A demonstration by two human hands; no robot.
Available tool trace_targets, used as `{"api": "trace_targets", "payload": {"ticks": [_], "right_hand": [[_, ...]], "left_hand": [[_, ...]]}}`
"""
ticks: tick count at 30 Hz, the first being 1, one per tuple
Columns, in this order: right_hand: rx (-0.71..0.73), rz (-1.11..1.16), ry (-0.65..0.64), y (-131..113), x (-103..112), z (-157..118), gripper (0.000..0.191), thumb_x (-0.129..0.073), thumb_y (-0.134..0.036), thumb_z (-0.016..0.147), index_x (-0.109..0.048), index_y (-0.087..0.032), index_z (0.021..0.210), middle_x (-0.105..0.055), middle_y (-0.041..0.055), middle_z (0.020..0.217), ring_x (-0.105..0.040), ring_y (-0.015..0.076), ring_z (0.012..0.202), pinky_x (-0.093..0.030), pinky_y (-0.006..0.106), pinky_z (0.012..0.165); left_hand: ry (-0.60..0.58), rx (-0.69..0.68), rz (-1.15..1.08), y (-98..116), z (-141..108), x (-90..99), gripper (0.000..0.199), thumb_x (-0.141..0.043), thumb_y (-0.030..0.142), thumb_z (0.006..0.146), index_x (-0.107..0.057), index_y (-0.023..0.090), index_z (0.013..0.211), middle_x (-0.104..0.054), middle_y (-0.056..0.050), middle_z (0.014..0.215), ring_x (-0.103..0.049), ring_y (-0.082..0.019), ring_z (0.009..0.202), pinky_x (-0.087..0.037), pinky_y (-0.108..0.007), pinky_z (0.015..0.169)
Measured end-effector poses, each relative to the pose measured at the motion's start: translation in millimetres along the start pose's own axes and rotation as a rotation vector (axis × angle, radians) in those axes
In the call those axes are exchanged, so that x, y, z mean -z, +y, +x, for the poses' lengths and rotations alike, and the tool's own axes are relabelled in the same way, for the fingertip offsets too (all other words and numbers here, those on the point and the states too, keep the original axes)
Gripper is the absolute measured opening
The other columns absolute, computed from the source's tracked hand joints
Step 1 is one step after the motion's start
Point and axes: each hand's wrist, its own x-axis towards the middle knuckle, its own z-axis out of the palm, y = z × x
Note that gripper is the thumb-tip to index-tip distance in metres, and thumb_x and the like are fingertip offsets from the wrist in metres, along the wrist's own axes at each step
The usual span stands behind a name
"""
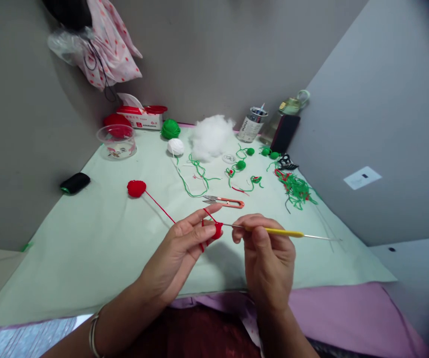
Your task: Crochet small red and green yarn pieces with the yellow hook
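Observation:
Near the table's front, my left hand pinches a small red crocheted piece between thumb and fingers. Red yarn loops over its raised index finger and runs back left to a red yarn ball. My right hand is closed around the yellow handle of a crochet hook, whose metal tip points left and meets the red piece. Just beyond my hands lie thread snips with orange handles.
White stuffing, a green yarn ball and a white ball stand at the back. Green scraps lie right. A clear tub and black spool are left; a can and phone stand back right.

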Motion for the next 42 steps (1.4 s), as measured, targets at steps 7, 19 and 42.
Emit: {"api": "trace_targets", "payload": {"ticks": [7,19,42], "right_hand": [[-0.069,0.105,-0.040,-3.2,-1.0,-0.6,0.016,-0.069,-0.031,0.101,-0.081,-0.023,0.093,-0.072,0.0011,0.082,-0.065,0.0115,0.067,-0.055,0.025,0.062],[-0.052,0.020,-0.030,1.8,-1.2,-1.7,0.018,-0.065,-0.032,0.104,-0.080,-0.024,0.099,-0.079,0.0035,0.090,-0.072,0.0147,0.073,-0.062,0.030,0.070],[0.015,-0.054,-0.010,-3.6,0.7,0.0,0.022,-0.059,-0.030,0.105,-0.075,-0.022,0.092,-0.068,0.0021,0.078,-0.066,0.0154,0.070,-0.059,0.030,0.066]], "left_hand": [[0.016,-0.118,0.130,-2.5,-2.1,-0.4,0.039,-0.090,0.028,0.081,-0.084,0.025,0.119,-0.070,0.000,0.083,-0.058,-0.014,0.084,-0.043,-0.027,0.090],[0.071,-0.197,0.206,-4.9,-4.0,-1.8,0.039,-0.089,0.029,0.082,-0.083,0.029,0.120,-0.067,0.001,0.086,-0.060,-0.015,0.086,-0.045,-0.030,0.090],[0.031,-0.169,0.222,-3.4,-3.3,-1.3,0.039,-0.090,0.031,0.080,-0.083,0.025,0.118,-0.067,0.001,0.079,-0.058,-0.016,0.082,-0.043,-0.031,0.086]]}}
